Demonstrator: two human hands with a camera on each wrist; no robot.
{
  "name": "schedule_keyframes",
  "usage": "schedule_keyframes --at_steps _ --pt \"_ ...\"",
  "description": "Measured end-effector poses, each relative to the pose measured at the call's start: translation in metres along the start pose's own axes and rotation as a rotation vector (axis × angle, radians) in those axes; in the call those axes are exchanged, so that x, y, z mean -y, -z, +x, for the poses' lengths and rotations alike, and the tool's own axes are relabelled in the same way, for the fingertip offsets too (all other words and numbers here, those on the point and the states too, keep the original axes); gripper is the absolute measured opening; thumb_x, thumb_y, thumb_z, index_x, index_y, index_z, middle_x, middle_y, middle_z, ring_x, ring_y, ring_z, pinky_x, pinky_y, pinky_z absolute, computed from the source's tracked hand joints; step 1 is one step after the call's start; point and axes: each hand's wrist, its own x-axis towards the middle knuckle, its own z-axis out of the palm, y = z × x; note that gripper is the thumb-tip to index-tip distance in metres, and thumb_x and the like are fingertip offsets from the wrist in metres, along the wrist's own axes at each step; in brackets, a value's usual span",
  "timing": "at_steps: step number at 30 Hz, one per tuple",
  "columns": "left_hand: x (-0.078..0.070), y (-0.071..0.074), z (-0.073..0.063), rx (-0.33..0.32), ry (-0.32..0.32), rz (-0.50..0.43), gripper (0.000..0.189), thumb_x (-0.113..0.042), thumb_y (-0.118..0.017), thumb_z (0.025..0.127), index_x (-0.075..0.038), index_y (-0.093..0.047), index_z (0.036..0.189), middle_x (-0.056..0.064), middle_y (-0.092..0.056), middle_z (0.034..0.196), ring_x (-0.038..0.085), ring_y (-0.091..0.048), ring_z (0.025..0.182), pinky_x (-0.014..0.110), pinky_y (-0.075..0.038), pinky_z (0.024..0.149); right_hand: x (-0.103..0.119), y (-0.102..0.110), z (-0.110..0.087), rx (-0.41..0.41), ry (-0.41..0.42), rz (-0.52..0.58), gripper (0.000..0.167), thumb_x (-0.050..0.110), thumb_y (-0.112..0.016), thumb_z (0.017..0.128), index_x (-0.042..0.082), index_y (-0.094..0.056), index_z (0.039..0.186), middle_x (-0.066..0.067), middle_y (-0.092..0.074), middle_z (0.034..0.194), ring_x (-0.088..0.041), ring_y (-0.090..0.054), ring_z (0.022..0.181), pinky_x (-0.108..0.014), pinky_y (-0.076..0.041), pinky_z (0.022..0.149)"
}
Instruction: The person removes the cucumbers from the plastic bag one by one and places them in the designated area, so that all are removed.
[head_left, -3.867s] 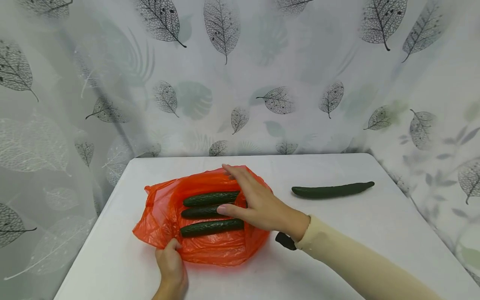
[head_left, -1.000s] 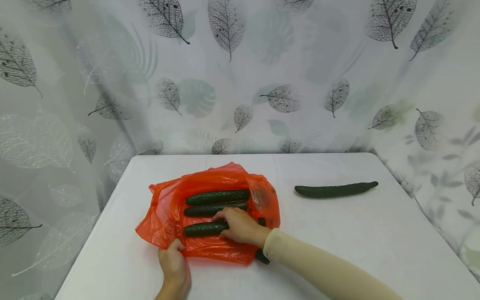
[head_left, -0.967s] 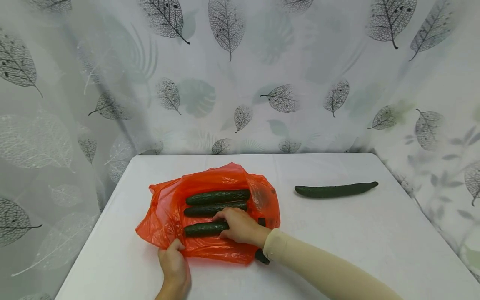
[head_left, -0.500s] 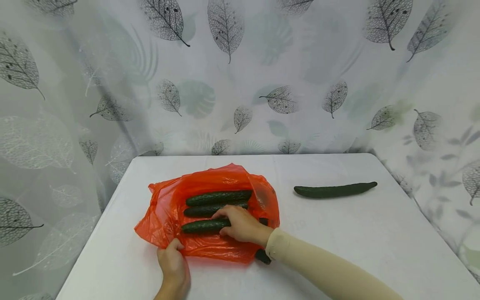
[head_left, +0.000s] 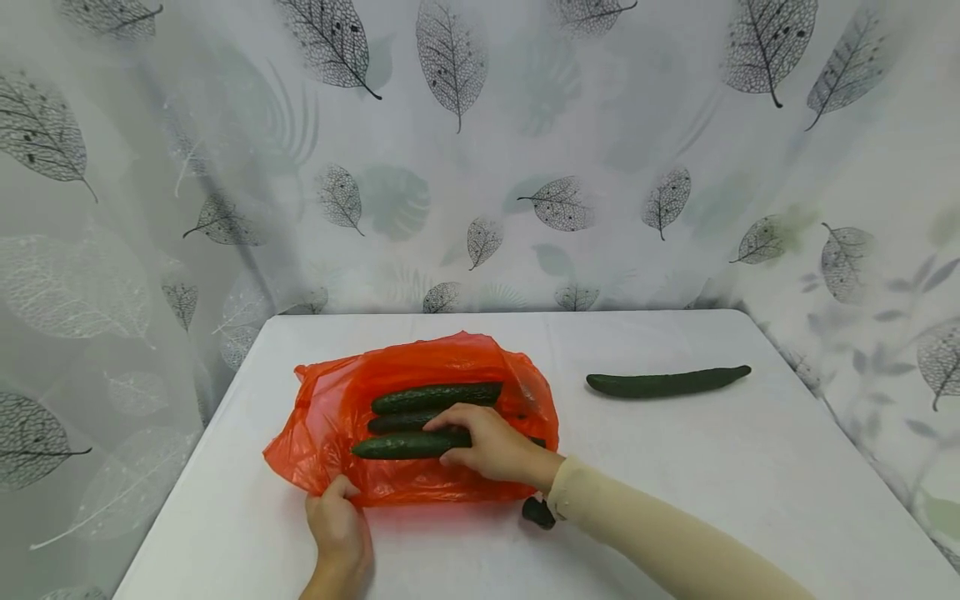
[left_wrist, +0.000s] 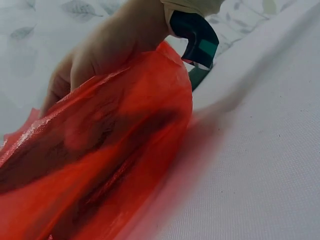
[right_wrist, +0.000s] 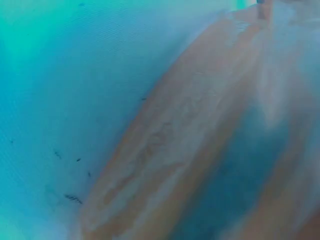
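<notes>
My right hand (head_left: 491, 442) grips a dark green cucumber (head_left: 401, 446) around its middle, inside the mouth of a red plastic bag (head_left: 318, 417). The held cucumber slants slightly and partly overlaps a second cucumber (head_left: 401, 422). Behind that one a third cucumber (head_left: 435, 397) lies in the bag. My left hand (head_left: 335, 525) pinches the bag's front left edge, thumb on top. In the left wrist view the right hand (left_wrist: 107, 50) reaches down behind the bag's translucent wall (left_wrist: 130, 150), which hides its fingertips. The right wrist view is blurred and tinted.
Another cucumber (head_left: 667, 382) lies on the white table (head_left: 660, 467), right of the bag. A dark wrist device (head_left: 538, 512) hangs below the right wrist. A leaf-patterned curtain (head_left: 480, 167) stands behind the table and along its sides.
The right hand, spread above the bag at first, came down and took hold of the front cucumber. Over the last second that cucumber has shifted left and up toward the middle one.
</notes>
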Motion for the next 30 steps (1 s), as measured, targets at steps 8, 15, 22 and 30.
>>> schedule_keyframes --at_steps 8,15,22,30 --pt "0.0 -0.002 -0.001 -0.006 -0.024 -0.047 0.048 0.012 -0.031 0.083 -0.008 -0.038 0.127 -0.001 -0.041 0.131 0.015 -0.04 0.115 0.026 -0.036 0.095 0.016 0.011 -0.002 -0.037 0.047 0.133 0.043 0.012 -0.077 0.089 0.024 -0.067 0.129 0.017 -0.063 0.122 -0.008 -0.055 0.115 -0.031 -0.047 0.097" --pt "0.003 -0.002 -0.001 0.004 -0.029 -0.052 0.045 0.013 -0.031 0.082 -0.007 -0.039 0.123 0.0 -0.042 0.13 0.016 -0.041 0.114 0.028 -0.036 0.095 0.03 0.024 -0.003 -0.079 0.074 0.298 0.043 0.015 -0.077 0.089 0.022 -0.066 0.13 0.01 -0.066 0.121 -0.013 -0.059 0.111 -0.038 -0.049 0.095" --pt "0.005 -0.002 -0.001 0.001 -0.035 -0.061 0.045 0.014 -0.032 0.081 -0.005 -0.039 0.121 0.001 -0.043 0.126 0.016 -0.042 0.111 0.027 -0.037 0.093 0.042 0.037 -0.005 -0.154 0.119 0.48 0.044 0.012 -0.076 0.089 0.014 -0.065 0.132 -0.003 -0.068 0.118 -0.023 -0.063 0.108 -0.038 -0.052 0.092" --pt "0.004 -0.002 -0.002 0.025 -0.012 -0.008 0.048 0.01 -0.033 0.085 -0.01 -0.036 0.128 0.0 -0.04 0.132 0.019 -0.041 0.117 0.029 -0.038 0.096 0.057 0.054 -0.01 -0.254 0.191 0.809 0.047 0.0 -0.071 0.091 0.005 -0.061 0.136 -0.013 -0.062 0.129 -0.031 -0.06 0.115 -0.043 -0.053 0.092"
